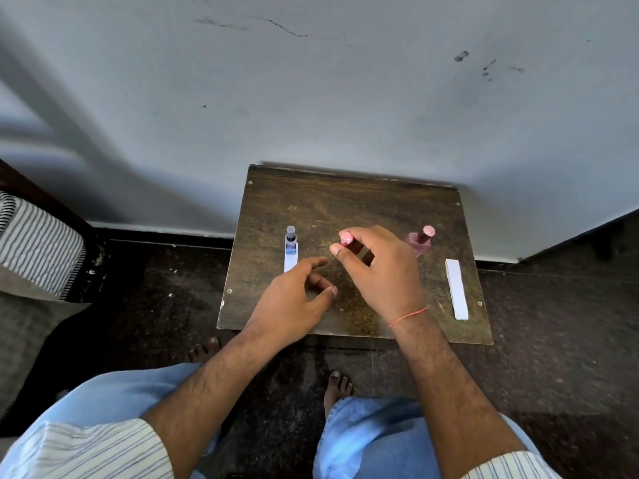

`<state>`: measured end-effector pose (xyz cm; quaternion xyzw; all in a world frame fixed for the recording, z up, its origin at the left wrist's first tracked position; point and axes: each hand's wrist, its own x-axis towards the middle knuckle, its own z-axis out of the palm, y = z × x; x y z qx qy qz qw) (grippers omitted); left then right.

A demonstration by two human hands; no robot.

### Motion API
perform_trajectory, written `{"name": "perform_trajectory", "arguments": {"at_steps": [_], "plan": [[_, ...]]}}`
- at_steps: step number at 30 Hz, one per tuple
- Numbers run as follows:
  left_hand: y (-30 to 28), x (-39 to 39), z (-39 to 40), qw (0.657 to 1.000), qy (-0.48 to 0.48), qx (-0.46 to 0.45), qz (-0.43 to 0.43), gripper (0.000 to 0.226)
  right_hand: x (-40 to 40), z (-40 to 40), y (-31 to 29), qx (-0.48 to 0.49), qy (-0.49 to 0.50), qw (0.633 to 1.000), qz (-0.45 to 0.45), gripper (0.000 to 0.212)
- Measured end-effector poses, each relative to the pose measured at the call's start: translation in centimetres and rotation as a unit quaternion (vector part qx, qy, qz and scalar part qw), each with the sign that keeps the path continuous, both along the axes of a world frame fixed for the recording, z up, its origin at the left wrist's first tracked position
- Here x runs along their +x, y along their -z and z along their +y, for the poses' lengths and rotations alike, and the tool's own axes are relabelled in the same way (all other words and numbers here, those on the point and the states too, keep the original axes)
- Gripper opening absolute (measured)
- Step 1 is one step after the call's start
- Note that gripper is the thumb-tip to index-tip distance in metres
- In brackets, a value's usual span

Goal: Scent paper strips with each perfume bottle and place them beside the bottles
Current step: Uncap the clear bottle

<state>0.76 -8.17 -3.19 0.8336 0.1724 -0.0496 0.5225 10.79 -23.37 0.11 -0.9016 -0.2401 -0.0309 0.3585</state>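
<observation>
On a small dark wooden table (363, 202) stand three perfume bottles. A clear bottle with a dark cap (290, 240) is at the left, with a white paper strip (289, 262) lying just in front of it. My right hand (375, 267) grips the pink cap of the middle bottle (345, 239) with thumb and fingers; most of that bottle is hidden by the hand. A pink bottle (422, 240) stands at the right. My left hand (297, 295) hovers low beside the left strip, fingers loosely curled, holding nothing.
A longer white paper strip (457, 288) lies near the table's right edge. The table stands against a pale wall. A striped cushion (38, 243) is at the far left. My bare feet rest on the dark floor under the table's front edge.
</observation>
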Motion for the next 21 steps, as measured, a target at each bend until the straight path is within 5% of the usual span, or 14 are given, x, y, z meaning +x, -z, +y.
{"name": "perform_trajectory", "arguments": {"at_steps": [15, 21], "plan": [[-0.3, 4.2, -1.3, 0.998, 0.009, 0.050, -0.026, 0.077, 1.1, -0.7, 0.4, 0.050, 0.026, 0.998, 0.029, 0.025], [0.4, 5.8, -1.5, 0.998, -0.019, 0.052, -0.017, 0.026, 1.3, -0.9, 0.8, 0.083, 0.022, 0.995, 0.047, 0.024]]}}
